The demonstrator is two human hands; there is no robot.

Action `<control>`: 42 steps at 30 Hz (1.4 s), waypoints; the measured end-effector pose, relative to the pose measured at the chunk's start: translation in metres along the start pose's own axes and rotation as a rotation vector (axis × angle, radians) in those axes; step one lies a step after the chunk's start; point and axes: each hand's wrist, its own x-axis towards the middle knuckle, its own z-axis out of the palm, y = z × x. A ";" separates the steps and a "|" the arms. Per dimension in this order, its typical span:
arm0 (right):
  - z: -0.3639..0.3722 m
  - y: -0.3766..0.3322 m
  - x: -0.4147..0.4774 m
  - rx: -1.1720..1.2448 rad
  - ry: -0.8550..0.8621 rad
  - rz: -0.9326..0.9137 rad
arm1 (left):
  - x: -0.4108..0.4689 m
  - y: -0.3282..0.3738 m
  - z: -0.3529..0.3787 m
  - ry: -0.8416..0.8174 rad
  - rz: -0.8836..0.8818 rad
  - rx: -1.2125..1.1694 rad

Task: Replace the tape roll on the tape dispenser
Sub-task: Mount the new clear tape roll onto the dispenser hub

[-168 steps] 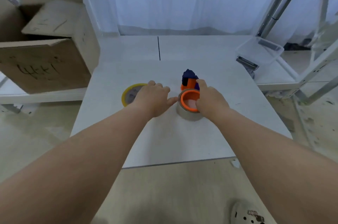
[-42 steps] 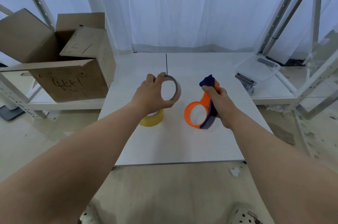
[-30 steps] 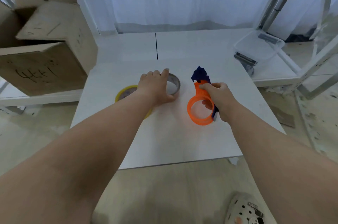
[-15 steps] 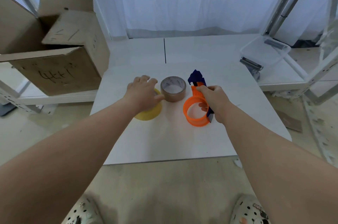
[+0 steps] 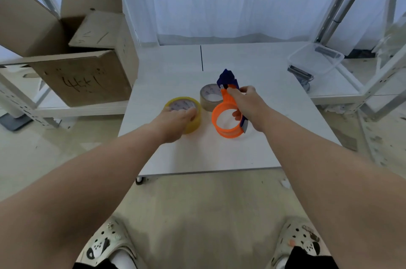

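White curtains hang at the back, an open cardboard box sits on the shelf to the left, and between them is a white worktop. And here we go: the left hand is down on the yellow tape roll, which lies flat left of the worktop's middle, and its fingers are curled over the roll's top and outer wall. Just behind it, nearer the far edge, the brown tape roll lies flat on its own, nobody touching it. The right hand has the tape dispenser gripped by its handle, fingers wrapped tight around it. The orange hoop is bare, the navy cutter head points at the far edge, and I can't tell whether the hoop touches the worktop.

That yellow roll looks light but stiff, a rigid ring with a slick outer wrap. I'd say a span across the outer wall is the grip, thumb opposite fingers, keeping clear of the core so the hoop can slide in. The dispenser looks like hard, light plastic, so hold the handle and stay off the cutter end.
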 end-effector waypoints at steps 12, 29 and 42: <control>0.009 -0.046 -0.020 0.068 -0.016 -0.245 | -0.018 0.025 -0.090 0.202 -0.179 -0.424; -0.005 -0.052 -0.046 0.115 -0.124 -0.149 | -0.031 0.024 -0.091 0.569 -0.257 -0.201; -0.009 -0.050 -0.049 0.089 -0.210 -0.112 | -0.037 0.021 -0.094 0.483 -0.148 -0.183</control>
